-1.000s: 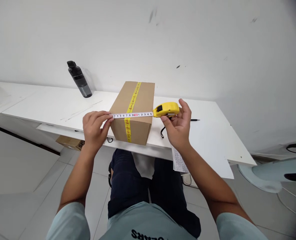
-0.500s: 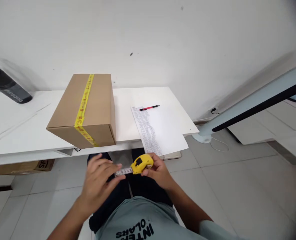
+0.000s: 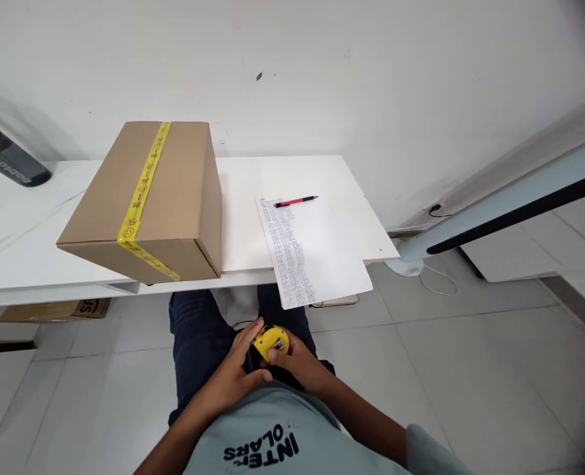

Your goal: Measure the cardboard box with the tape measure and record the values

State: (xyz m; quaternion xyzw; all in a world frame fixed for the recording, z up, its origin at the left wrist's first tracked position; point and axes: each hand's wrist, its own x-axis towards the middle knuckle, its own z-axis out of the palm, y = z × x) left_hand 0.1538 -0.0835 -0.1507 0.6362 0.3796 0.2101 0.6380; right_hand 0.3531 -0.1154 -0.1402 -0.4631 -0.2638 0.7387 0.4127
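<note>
Just above my lap, a yellow tape measure (image 3: 271, 341) is held between both hands. My right hand (image 3: 297, 363) is wrapped round its right side, thumb on the near face. My left hand (image 3: 240, 369) lies against its left side, fingers curving along the edge and thumb below. No blade shows out of the case; the mouth side is partly hidden by the left hand. Beyond the hands, a handwritten sheet of paper (image 3: 332, 264) overhangs the table's front edge, with a red and black pen (image 3: 296, 202) lying across its top.
A taped cardboard box (image 3: 173, 178) stands on the white table (image 3: 243, 244), left of the paper. A dark bottle (image 3: 18, 168) is at the far left. Under the table lies another carton (image 3: 49, 311). A pale blue post (image 3: 510, 204) leans at the right.
The short length of blade that stuck out is no longer visible. Both hands have drawn the tape measure closer to my body, and my left hand has moved right against its case.
</note>
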